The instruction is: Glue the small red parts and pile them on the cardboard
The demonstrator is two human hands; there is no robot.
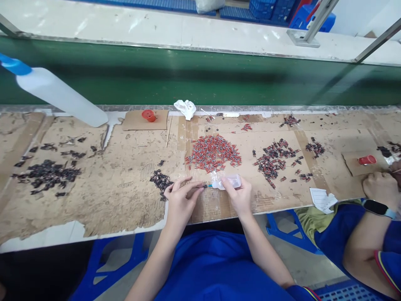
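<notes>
A small clear squeeze bottle point(230, 181) lies on its side in the grip of the right hand point(239, 196), its blue nozzle pointing left toward a tiny dark part point(204, 186) pinched between the fingertips of the left hand point(180, 200). Nozzle tip and part meet just above the front edge of the desk point(125, 196), which is covered in worn brown cardboard. Both hands are closed — the right wrapped around the bottle, the left nipping the small part between thumb and forefinger.

Just beyond the hands sits a dense heap of red pieces point(213, 152). To its right spreads a looser heap of mixed red and dark pieces point(274, 159), and close to the left hand is a small pile of dark parts point(160, 179). Far to the left lies a wider scatter of dark parts point(46, 173).

Near the back edge rest a red cap point(148, 115) on a cardboard square, a crumpled white cloth point(186, 108) and a thin stick point(168, 131). A large white bottle with a blue cap point(56, 94) juts in from the upper left. Behind the desk runs a green conveyor belt point(200, 75).

At the right, another person's hand point(377, 186) rests on the desk beside a second red cap point(367, 159) — a dark band point(377, 207) on the wrist.
</notes>
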